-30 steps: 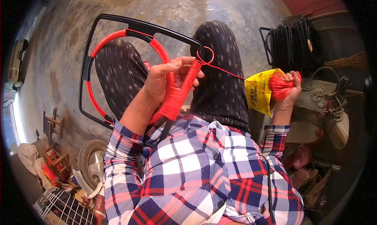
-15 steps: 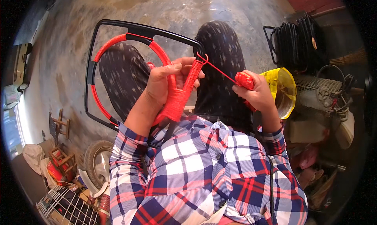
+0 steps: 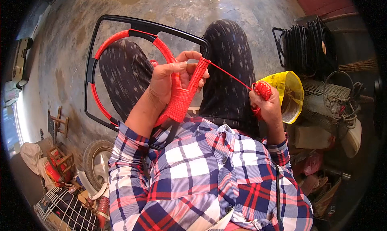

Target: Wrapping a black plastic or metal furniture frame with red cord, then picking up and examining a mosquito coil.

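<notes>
A black metal frame (image 3: 176,33) with rounded corners and an inner ring lies across my lap, leaning over my left knee. Red cord (image 3: 180,104) is wound tightly over parts of the ring and over the bars where they meet. My left hand (image 3: 167,75) grips the frame at the red-wrapped bars, its fingers curled through the gap between them. To the right, my right hand (image 3: 266,102) is closed around a bundle of red cord (image 3: 263,89). From this bundle a strand runs taut to the upper end of the wrapped bar.
Right of my right hand stands a yellow bag (image 3: 292,94). Black folded frames (image 3: 306,43) are stacked at the far right, near rolled wire mesh (image 3: 326,91). A wheel (image 3: 98,162), a white wire rack (image 3: 66,211) and small wooden stools (image 3: 60,160) lie at lower left.
My right hand has pulled the cord bundle right and slightly down. The loose loop at the bar's upper end has drawn tight. My left hand keeps its hold on the frame.
</notes>
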Demonstrator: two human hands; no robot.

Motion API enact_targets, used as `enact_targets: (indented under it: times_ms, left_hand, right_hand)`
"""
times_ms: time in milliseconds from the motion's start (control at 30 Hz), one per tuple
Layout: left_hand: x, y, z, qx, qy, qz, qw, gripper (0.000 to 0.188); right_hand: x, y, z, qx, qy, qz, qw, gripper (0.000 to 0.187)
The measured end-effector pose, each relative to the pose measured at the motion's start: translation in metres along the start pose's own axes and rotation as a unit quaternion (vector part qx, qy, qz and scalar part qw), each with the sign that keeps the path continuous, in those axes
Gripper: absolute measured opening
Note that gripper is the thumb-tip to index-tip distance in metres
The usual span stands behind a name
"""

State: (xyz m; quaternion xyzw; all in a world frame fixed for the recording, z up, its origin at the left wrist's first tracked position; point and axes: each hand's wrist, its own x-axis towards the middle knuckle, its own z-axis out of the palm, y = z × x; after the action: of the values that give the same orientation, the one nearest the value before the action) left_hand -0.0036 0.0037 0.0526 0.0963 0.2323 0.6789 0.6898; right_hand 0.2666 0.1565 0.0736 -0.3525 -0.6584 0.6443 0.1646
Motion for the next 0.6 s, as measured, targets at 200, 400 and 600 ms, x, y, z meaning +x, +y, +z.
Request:
enact_targets:
  times_ms: [200,400,600]
  left_hand:
    - [-0.001,0.001,0.002,0.013,-0.002,-0.001,1.000,0.055]
    - [-0.004,0.001,0.010,0.006,-0.006,-0.018,1.000,0.061]
    - [0.000,-0.003,-0.001,0.017,0.008,0.001,1.000,0.059]
  right_hand:
    - [0.008,0.011,-0.007,0.055,0.052,0.009,0.997,0.016]
    - [0.016,0.024,-0.019,0.065,0.062,0.080,0.993,0.017]
    - [0.053,0.021,-0.044,-0.014,0.107,-0.044,0.993,0.040]
